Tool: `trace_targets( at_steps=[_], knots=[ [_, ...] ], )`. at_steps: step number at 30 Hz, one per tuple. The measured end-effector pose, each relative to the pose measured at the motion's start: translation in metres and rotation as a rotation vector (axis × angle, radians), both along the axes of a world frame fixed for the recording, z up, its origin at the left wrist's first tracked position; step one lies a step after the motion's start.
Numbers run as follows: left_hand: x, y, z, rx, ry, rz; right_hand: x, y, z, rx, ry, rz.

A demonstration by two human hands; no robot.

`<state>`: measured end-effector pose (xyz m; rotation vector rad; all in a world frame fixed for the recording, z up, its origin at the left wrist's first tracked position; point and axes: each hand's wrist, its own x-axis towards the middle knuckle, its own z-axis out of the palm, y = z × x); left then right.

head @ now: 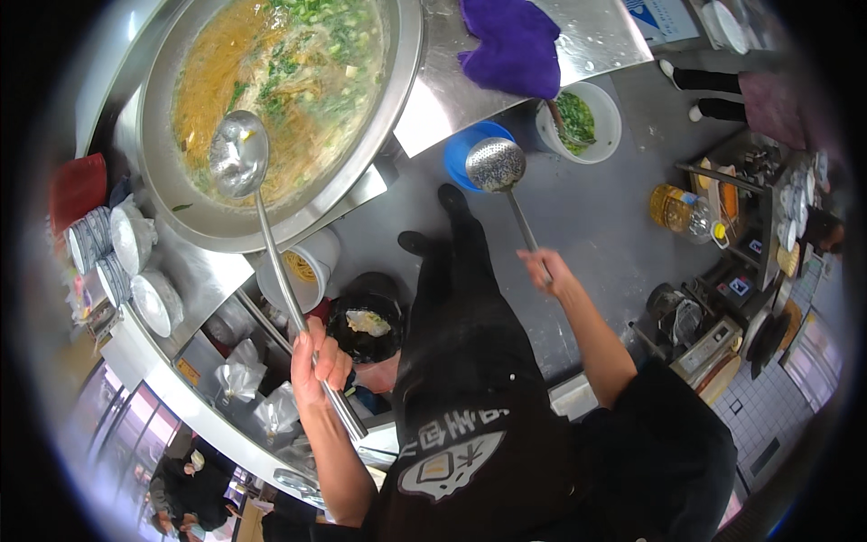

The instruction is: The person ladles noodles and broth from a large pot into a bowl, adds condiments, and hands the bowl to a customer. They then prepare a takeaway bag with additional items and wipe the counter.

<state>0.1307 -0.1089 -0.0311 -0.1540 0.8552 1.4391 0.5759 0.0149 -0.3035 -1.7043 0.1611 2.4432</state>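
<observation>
My left hand (320, 359) is closed around the handle of a large metal ladle (240, 154). The ladle's bowl is over the near part of a wide metal pan (399, 101) of steaming soup (284, 101) with chopped greens. My right hand (547, 271) grips the handle of a perforated skimmer (496, 164), whose head hangs above a blue bucket (474, 139) and hides part of it. Right of that bucket stands a white bucket (613, 129) of chopped greens with a utensil in it. A purple cloth (511, 47) lies on the steel counter (443, 115).
Stacked bowls (89, 237) stand left of the pan. Below it are a white bucket (325, 254) with noodles inside and a black bin (369, 288). An oil jug (681, 210) stands by the shelving at right. Another person (718, 95) is at upper right; people (196, 488) appear at lower left.
</observation>
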Motion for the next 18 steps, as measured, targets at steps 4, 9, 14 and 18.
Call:
trace_targets(
  at_steps=[4, 9, 14, 18],
  knots=[
    [0.013, 0.031, -0.025, -0.137, 0.211, -0.009, -0.075, 0.072, -0.167, -0.188, 0.004, -0.215],
    [0.025, 0.055, -0.059, -0.091, 0.265, -0.056, -0.102, 0.082, -0.227, -0.029, -0.351, -0.139],
    [0.041, 0.071, -0.071, -0.173, 0.323, -0.128, -0.118, 0.078, -0.056, 0.599, -0.217, 0.739],
    [0.064, 0.105, -0.066, -0.137, 0.472, -0.267, -0.158, 0.075, 0.167, 0.342, 0.386, 0.669]
  ],
)
